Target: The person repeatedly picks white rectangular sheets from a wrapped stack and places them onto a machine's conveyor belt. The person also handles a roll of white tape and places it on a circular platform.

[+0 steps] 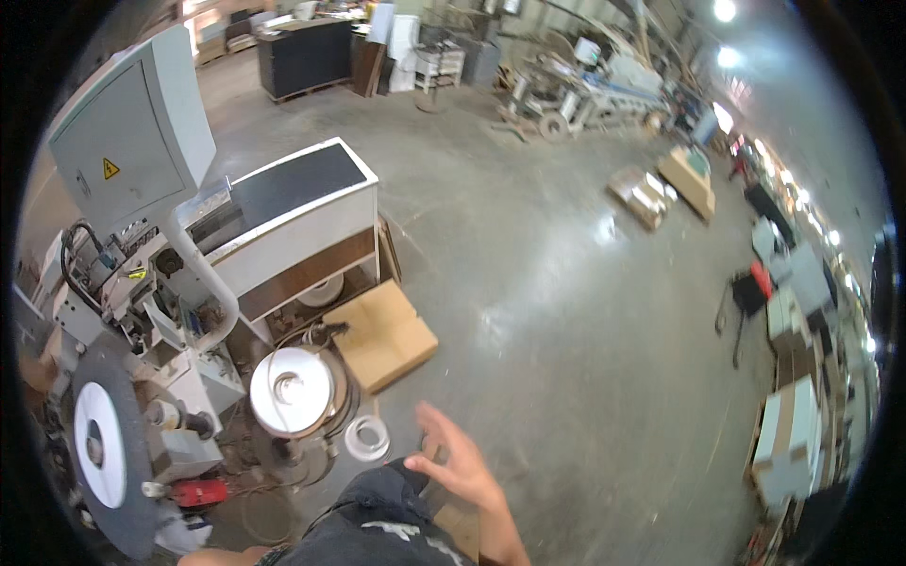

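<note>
My right hand (460,465) reaches out over the concrete floor in front of my dark clothing, slightly blurred by motion. Its thumb stands apart from the fingers and nothing is in it. Nearest to it on the left, a small white ring (367,438) lies on the floor. Beyond that ring sit a large white reel (292,391) and a closed cardboard box (385,336). A bit of bare skin shows at the lower left edge, but my left hand is out of sight.
At left stands a machine with a grey electrical cabinet (125,141), a dark-rimmed wheel (102,443) and a red tool (199,491). A white bench (307,226) adjoins it. Cables and a hose lie around the reel. Cartons (787,443) line the right side; pallets (644,196) lie farther off.
</note>
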The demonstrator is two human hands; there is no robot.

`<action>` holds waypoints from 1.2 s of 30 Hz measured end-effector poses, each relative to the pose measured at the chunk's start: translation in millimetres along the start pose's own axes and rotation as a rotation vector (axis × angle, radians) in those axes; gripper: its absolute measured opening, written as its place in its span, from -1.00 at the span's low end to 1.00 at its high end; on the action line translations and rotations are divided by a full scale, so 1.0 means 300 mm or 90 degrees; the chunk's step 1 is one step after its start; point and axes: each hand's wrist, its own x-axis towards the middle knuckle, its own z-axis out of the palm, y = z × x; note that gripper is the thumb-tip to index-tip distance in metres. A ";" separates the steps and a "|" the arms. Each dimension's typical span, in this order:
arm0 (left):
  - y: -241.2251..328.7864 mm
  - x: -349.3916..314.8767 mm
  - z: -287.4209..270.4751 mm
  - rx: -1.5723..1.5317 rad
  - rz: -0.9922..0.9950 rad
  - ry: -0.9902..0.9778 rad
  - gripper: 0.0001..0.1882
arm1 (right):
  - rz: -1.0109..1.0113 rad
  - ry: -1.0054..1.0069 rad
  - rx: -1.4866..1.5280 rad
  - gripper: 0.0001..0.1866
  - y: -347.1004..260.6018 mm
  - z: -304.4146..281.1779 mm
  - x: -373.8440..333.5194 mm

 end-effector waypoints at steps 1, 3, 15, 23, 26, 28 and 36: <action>0.098 0.026 -0.044 -0.051 -0.020 0.012 -0.61 | 0.037 -0.024 0.053 -0.25 0.141 -0.075 0.055; 0.314 0.105 -0.113 -0.150 -0.030 0.043 -0.62 | 0.140 -0.018 0.158 -0.33 0.538 -0.214 0.166; 2.602 0.062 -1.653 -0.440 0.630 0.338 -0.56 | 0.906 0.115 0.004 -0.44 1.522 -0.981 0.733; 2.908 0.509 -1.951 -0.364 0.412 0.456 -0.49 | 0.850 0.039 -0.002 -0.31 1.677 -1.517 1.772; 2.752 0.723 -1.842 -0.333 0.370 0.369 -0.47 | 0.629 -0.071 -0.061 -0.23 1.650 -1.753 2.553; 2.791 0.670 -1.850 -0.428 0.294 0.316 -0.48 | 0.415 -0.001 -0.100 -0.12 1.232 -1.790 3.137; 2.999 0.639 -2.369 -1.002 0.127 0.436 -0.54 | -0.567 -0.693 0.203 -0.35 -0.392 -1.107 4.280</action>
